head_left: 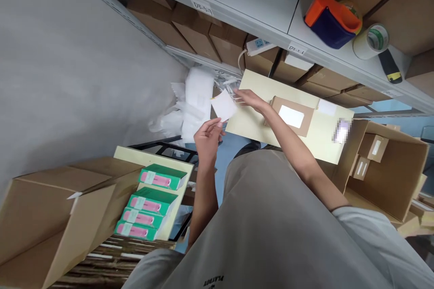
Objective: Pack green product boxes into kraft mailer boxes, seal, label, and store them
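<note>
Through the head camera I see the left hand (207,137) pinching a white paper slip (224,105) in the air near the left end of the table (325,142). The right hand's (250,99) fingers extend loosely, close beside it; contact I cannot tell.

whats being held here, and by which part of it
The left hand holds the white slip by its lower corner; whether the right hand touches it cannot be told.
</note>
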